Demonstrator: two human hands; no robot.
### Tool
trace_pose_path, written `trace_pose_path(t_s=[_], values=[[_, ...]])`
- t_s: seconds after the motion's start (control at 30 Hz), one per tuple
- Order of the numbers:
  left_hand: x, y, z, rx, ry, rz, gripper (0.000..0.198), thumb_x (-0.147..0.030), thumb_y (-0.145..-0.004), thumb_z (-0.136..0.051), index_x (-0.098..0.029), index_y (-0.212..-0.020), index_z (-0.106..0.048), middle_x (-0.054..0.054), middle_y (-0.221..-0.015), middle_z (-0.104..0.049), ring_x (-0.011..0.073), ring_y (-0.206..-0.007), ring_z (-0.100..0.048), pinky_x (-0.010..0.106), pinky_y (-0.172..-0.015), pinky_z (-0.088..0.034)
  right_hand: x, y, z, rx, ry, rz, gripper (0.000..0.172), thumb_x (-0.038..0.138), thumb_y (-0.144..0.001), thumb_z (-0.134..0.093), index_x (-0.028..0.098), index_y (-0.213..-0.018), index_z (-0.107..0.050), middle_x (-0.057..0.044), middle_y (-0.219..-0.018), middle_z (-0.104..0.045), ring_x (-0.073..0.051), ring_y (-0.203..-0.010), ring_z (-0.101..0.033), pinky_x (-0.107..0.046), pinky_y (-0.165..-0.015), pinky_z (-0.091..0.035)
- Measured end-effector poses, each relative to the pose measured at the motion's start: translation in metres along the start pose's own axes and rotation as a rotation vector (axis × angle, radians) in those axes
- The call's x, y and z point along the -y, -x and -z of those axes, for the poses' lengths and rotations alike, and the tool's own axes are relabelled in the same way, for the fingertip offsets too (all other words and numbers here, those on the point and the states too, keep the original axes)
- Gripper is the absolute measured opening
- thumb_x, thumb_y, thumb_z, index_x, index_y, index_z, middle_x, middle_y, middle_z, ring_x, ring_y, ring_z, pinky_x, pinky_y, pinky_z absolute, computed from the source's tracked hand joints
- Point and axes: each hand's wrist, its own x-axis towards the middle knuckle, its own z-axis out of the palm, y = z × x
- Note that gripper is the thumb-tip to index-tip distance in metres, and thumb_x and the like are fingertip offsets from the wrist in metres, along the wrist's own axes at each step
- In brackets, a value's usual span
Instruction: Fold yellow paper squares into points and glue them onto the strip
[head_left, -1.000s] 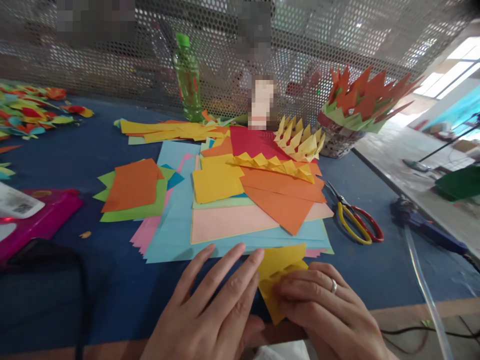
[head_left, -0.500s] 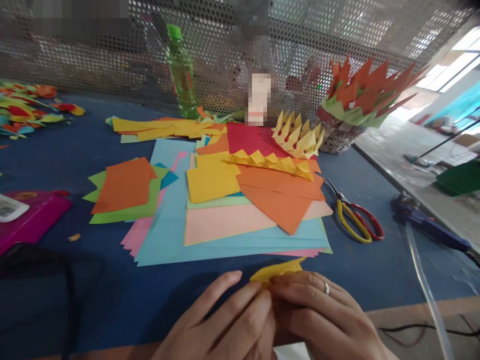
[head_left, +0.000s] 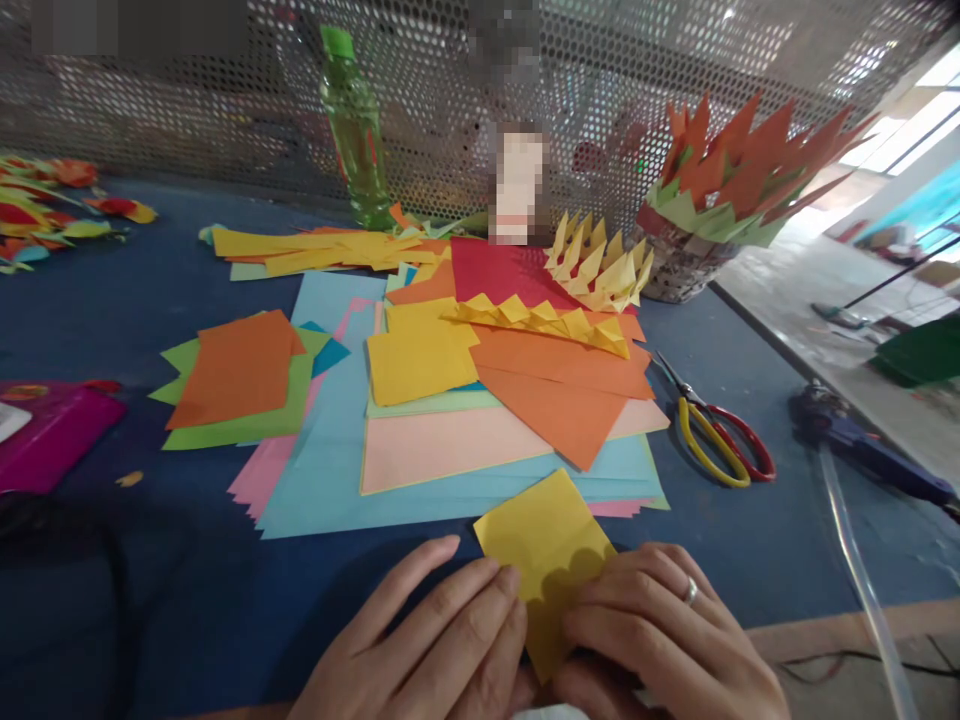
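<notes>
Close to the table's front edge, a yellow square of paper [head_left: 551, 555] lies turned cornerwise between my two hands. My left hand [head_left: 442, 640] holds its left side, fingers stretched over the edge and the index finger lifted apart. On the right side, my right hand [head_left: 660, 630], wearing a ring, grips the sheet with its fingers curled together. Both thumbs are mostly hidden beneath. Just beyond are stacked coloured sheets [head_left: 322, 500], with yellow squares [head_left: 420, 365] and a strip of folded yellow points [head_left: 540, 318] on top.
Scissors [head_left: 712, 430] and a glue gun [head_left: 870, 445] lie at the right. A green bottle [head_left: 354, 140], a folded yellow paper crown [head_left: 600, 268] and a basket with orange paper points [head_left: 682, 255] stand along the mesh screen [head_left: 225, 120]. A magenta pouch [head_left: 60, 430] is at the left.
The yellow paper, bent and mostly covered by my fingers before, now shows as a flat square. My hands have moved slightly apart.
</notes>
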Motion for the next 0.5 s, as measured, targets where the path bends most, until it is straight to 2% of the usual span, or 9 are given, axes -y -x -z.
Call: trace_pose_path(t_s=[0.1, 0.2, 0.27, 0.4, 0.5], values=[[0.005, -0.005, 0.003, 0.056, 0.019, 0.025, 0.022, -0.016, -0.103, -0.053, -0.013, -0.113, -0.073, 0.003, -0.119, -0.076, 0.0168, -0.115, -0.068, 0.037, -0.123, -0.033, 0.004, 0.008, -0.004, 0.042, -0.029, -0.028, 0.020, 0.026, -0.082, -0.083, 0.020, -0.093, -0.068, 0.000, -0.078, -0.070, -0.016, -0.070, -0.064, -0.031, -0.068, -0.052], [0.010, -0.010, 0.008, 0.104, 0.019, 0.022, 0.025, -0.020, -0.103, -0.053, -0.014, -0.118, -0.072, 0.002, -0.125, -0.074, 0.0167, -0.118, -0.067, 0.034, -0.123, -0.032, 0.008, 0.012, -0.003, 0.079, -0.038, -0.120, 0.031, 0.038, -0.084, -0.081, 0.020, -0.105, -0.067, -0.005, -0.092, -0.071, -0.019, -0.083, -0.065, -0.033, -0.077, -0.052], [0.012, -0.011, 0.011, 0.101, 0.004, 0.023, 0.025, -0.022, -0.103, -0.053, -0.014, -0.120, -0.071, 0.002, -0.126, -0.073, 0.0167, -0.120, -0.066, 0.033, -0.123, -0.032, 0.008, 0.011, -0.002, 0.073, -0.017, -0.155, 0.031, 0.038, -0.085, -0.080, 0.021, -0.107, -0.066, -0.006, -0.096, -0.072, -0.020, -0.089, -0.066, -0.033, -0.080, -0.053], [0.013, -0.012, 0.013, 0.111, -0.036, 0.016, 0.027, -0.025, -0.104, -0.051, -0.014, -0.122, -0.069, 0.002, -0.129, -0.072, 0.0160, -0.122, -0.065, 0.030, -0.122, -0.033, 0.004, 0.002, -0.003, 0.032, 0.020, -0.022, 0.032, 0.032, -0.079, -0.084, 0.019, -0.102, -0.067, -0.006, -0.093, -0.074, -0.019, -0.085, -0.069, -0.031, -0.075, -0.056], [0.012, -0.012, 0.013, 0.108, -0.016, 0.033, 0.027, -0.023, -0.102, -0.054, -0.013, -0.123, -0.067, 0.003, -0.130, -0.072, 0.0161, -0.122, -0.064, 0.029, -0.122, -0.033, 0.004, -0.002, -0.006, -0.025, 0.016, -0.009, 0.019, 0.022, -0.080, -0.081, 0.017, -0.095, -0.069, -0.005, -0.088, -0.075, -0.018, -0.081, -0.070, -0.029, -0.075, -0.058]])
